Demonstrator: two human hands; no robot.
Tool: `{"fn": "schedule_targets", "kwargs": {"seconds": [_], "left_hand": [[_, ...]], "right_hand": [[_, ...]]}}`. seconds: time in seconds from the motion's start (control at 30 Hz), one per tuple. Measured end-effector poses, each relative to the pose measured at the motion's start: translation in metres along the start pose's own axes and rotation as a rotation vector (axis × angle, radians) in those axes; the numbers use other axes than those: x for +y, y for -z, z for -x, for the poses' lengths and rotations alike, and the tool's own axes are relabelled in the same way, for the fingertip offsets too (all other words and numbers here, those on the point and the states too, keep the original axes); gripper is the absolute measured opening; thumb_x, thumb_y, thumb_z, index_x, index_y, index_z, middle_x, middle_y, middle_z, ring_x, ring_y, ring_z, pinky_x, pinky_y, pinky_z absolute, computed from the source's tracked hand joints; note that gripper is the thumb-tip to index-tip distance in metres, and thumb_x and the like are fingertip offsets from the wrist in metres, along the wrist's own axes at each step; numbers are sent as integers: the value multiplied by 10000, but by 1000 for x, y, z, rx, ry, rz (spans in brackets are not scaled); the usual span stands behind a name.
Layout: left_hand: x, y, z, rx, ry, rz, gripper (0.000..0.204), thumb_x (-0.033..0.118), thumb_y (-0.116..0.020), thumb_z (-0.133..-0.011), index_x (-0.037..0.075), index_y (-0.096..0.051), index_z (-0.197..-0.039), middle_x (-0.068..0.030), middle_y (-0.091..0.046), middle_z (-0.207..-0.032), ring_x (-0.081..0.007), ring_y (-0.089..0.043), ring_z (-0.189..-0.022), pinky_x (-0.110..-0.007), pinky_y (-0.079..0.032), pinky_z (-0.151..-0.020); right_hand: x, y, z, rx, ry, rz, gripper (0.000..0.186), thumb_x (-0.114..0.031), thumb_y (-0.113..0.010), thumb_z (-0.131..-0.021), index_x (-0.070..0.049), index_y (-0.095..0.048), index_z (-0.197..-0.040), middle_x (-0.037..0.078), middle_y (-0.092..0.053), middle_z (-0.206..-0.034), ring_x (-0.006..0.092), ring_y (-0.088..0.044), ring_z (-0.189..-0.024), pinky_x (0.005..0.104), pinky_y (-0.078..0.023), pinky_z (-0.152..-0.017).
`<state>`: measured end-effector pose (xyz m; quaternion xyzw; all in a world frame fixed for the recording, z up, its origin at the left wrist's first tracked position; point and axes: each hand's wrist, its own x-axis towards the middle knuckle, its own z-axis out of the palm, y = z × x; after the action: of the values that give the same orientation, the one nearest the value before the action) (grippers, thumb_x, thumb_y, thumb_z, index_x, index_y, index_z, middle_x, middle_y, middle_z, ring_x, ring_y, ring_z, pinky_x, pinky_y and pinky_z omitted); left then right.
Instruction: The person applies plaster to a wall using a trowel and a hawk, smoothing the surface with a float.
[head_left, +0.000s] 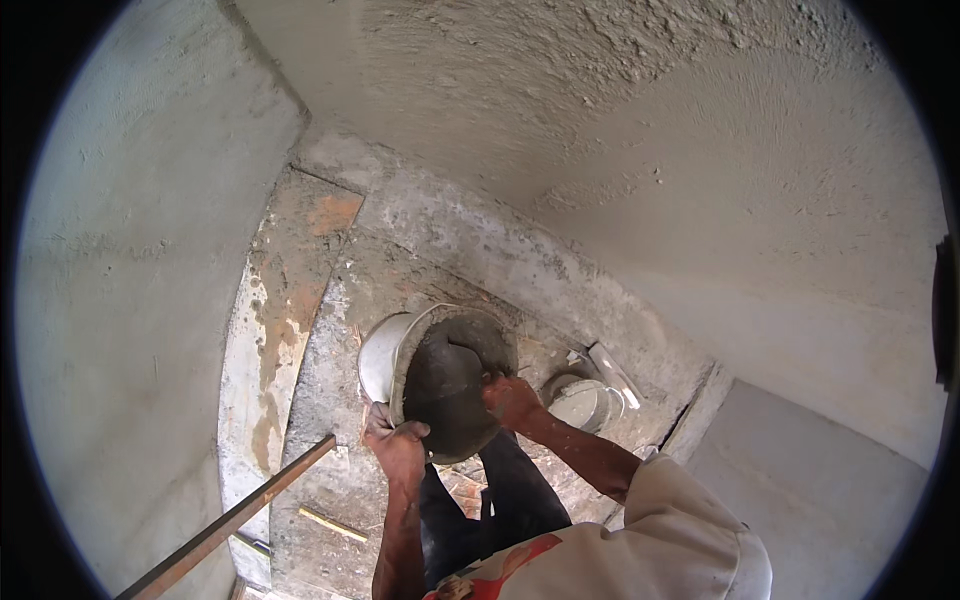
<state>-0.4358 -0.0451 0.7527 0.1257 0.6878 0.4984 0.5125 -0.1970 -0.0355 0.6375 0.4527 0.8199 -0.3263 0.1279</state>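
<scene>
A pale bucket is tipped toward me above my legs, its mouth facing up and its inside coated with wet grey mortar. My left hand grips the bucket's near-left rim, thumb over the edge. Inside the mouth, at the right side, my right hand is closed round the handle of what looks like a trowel. Mortar covers its blade, and my fingers hide most of the handle.
A smaller bucket with pale contents stands right of the large one, beside a long straight bar. A wooden batten slants in from the lower left. Near it lies a yellow strip. Plastered walls enclose the corner.
</scene>
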Motion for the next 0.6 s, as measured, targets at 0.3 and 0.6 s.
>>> {"fn": "schedule_targets", "kwargs": {"seconds": [0.3, 0.6], "left_hand": [[23, 111, -2, 197, 43, 18, 380, -100, -610, -564, 3, -632, -930, -22, -649, -810, -147, -586, -671, -288, -506, -642], [-23, 204, -25, 463, 127, 104, 498, -138, -585, -545, -7, -649, -1021, -57, -654, -912, -191, -599, -733, -318, -503, -690]], "right_hand": [[-42, 119, -35, -434, 0, -640, 450, -441, -672, -1029, -18, -703, -1180, 151, -693, -816, 242, -711, -753, 396, -599, -720], [7, 243, -118, 428, -402, -881, 423, -467, -606, -1051, -52, -687, -1030, 10, -585, -673, 120, -518, -486, 294, -432, -411]]}}
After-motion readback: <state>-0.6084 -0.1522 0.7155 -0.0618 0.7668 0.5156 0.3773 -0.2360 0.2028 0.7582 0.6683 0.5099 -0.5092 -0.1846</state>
